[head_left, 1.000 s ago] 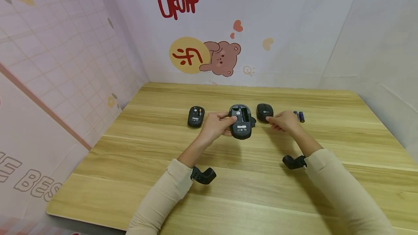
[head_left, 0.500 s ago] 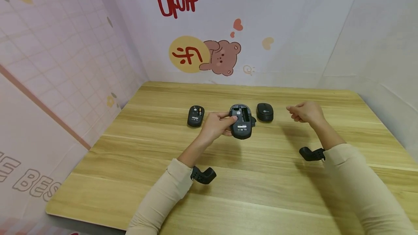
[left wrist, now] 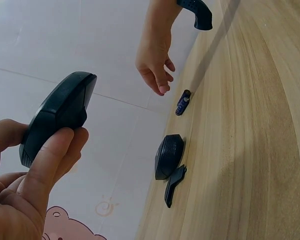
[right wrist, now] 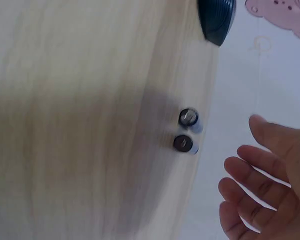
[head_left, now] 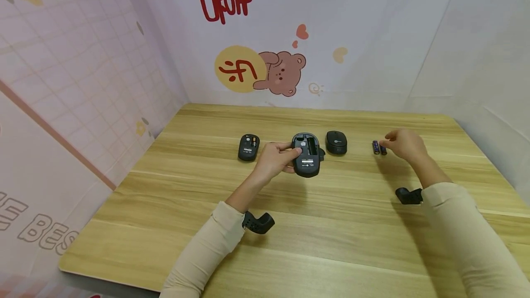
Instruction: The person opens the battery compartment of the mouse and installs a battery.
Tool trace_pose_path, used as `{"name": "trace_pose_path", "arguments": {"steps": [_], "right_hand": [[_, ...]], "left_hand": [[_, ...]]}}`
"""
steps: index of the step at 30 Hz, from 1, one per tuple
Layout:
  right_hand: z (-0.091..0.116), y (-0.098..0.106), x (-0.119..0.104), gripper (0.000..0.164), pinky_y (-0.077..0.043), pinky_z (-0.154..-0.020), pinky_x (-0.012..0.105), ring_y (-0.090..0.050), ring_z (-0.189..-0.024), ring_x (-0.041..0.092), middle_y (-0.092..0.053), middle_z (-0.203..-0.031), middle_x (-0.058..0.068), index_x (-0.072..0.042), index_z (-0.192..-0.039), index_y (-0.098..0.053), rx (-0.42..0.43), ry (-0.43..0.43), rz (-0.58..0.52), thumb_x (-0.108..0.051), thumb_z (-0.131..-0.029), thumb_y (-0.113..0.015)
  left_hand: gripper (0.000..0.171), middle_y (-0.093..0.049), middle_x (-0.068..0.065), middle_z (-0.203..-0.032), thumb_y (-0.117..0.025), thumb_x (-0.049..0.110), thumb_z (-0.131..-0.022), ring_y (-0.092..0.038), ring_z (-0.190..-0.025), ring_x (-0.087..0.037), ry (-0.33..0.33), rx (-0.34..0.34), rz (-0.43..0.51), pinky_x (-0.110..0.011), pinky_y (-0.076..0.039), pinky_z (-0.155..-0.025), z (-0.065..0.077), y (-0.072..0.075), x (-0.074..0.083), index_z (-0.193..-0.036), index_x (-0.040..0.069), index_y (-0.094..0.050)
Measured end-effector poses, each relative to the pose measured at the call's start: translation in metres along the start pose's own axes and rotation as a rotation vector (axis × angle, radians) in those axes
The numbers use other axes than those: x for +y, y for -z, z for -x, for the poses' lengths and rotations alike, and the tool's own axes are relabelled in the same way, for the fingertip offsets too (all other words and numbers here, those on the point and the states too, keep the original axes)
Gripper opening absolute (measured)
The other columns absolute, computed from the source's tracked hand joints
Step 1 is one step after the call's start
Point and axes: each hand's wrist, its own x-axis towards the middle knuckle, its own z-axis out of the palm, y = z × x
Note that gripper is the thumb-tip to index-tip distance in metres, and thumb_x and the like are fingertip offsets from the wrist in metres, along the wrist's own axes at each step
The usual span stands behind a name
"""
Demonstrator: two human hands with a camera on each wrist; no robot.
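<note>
A black computer mouse is grasped above the tabletop by the fingers of the left hand, its battery bay uncovered. The right hand is held near two blue batteries, apart from them, its fingers loosely bent and unladen. A second mouse and third mouse are set toward the far edge, with a broad stretch of tabletop on the near side.

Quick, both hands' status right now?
Left hand: holding a black mouse, battery slot exposed.
Right hand: open, holding nothing, near the two batteries.
</note>
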Motion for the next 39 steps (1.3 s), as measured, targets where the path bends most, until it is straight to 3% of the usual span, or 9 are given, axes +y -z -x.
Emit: {"name": "trace_pose_path", "arguments": {"steps": [8, 14, 24, 30, 39], "right_hand": [[-0.010, -0.006, 0.008, 0.073, -0.021, -0.087, 0.081, -0.009, -0.121, 0.067, -0.016, -0.144, 0.037, 0.006, -0.140, -0.032, -0.139, 0.013, 0.089, -0.037, -0.090, -0.063], [-0.018, -0.014, 0.016, 0.082, -0.010, -0.086, 0.084, 0.000, -0.123, 0.066, -0.004, -0.147, 0.035, 0.002, -0.144, -0.028, -0.183, -0.005, 0.059, -0.043, -0.087, -0.065], [-0.017, -0.025, 0.019, 0.072, -0.013, -0.083, 0.083, -0.002, -0.122, 0.065, -0.003, -0.145, 0.038, 0.002, -0.140, -0.036, -0.153, 0.019, 0.021, -0.039, -0.088, -0.065], [-0.021, -0.028, 0.020, 0.077, -0.011, -0.084, 0.083, -0.002, -0.123, 0.064, -0.002, -0.145, 0.038, 0.004, -0.142, -0.032, -0.148, 0.002, 0.015, -0.040, -0.088, -0.065], [-0.023, -0.031, 0.020, 0.068, -0.010, -0.083, 0.083, -0.002, -0.124, 0.064, -0.004, -0.148, 0.034, 0.003, -0.134, -0.042, -0.108, 0.015, -0.002, -0.042, -0.089, -0.064]], "left_hand": [[0.042, -0.069, -0.019, -0.097, -0.064, 0.014, -0.091, -0.070, -0.076, -0.021, -0.004, 0.003, -0.012, -0.030, -0.059, -0.063, -0.001, 0.001, -0.002, -0.129, -0.003, -0.055], [0.042, -0.069, -0.019, -0.097, -0.063, 0.014, -0.091, -0.070, -0.079, -0.024, -0.011, -0.015, 0.000, -0.030, -0.059, -0.064, -0.001, -0.001, -0.003, -0.129, -0.003, -0.055], [0.041, -0.070, -0.018, -0.096, -0.063, 0.014, -0.091, -0.070, -0.076, -0.021, -0.019, -0.001, -0.028, -0.029, -0.059, -0.063, 0.000, -0.001, -0.001, -0.128, -0.002, -0.056], [0.042, -0.070, -0.017, -0.096, -0.064, 0.016, -0.091, -0.070, -0.076, -0.021, -0.021, -0.005, -0.044, -0.029, -0.059, -0.062, -0.001, 0.000, -0.001, -0.129, -0.001, -0.056], [0.041, -0.070, -0.018, -0.095, -0.064, 0.015, -0.091, -0.070, -0.075, -0.022, -0.026, -0.003, -0.037, -0.029, -0.059, -0.062, -0.001, 0.001, -0.002, -0.127, -0.002, -0.057]]}}
